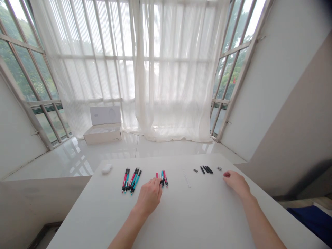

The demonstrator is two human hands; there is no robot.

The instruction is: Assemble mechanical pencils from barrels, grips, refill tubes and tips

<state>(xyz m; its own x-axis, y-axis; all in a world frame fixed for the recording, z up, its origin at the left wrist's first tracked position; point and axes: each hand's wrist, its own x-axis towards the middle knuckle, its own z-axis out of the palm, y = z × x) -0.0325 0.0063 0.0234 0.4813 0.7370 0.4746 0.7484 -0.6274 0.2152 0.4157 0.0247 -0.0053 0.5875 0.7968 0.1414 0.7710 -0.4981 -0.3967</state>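
My left hand (150,195) is closed in a pinch, with a small black pen part (162,181) at its fingertips. Just past those fingers lie pink and blue pen barrels (165,177), partly covered by the hand. To the left are several pink and blue pens with black grips (132,178). My right hand (237,183) has its thumb and fingers pressed together over the table's right side; whatever they hold is hidden. Near it are small grey metal pieces (219,168) and several black grips (207,169). More small dark pieces (195,170) lie left of the grips.
Thin clear refills or springs (186,179) lie mid-table, too fine to tell which. A white earbud-like case (106,168) sits at the white table's (197,218) far left corner. Behind, an open white box (103,135) stands on the sill before sheer curtains (176,86).
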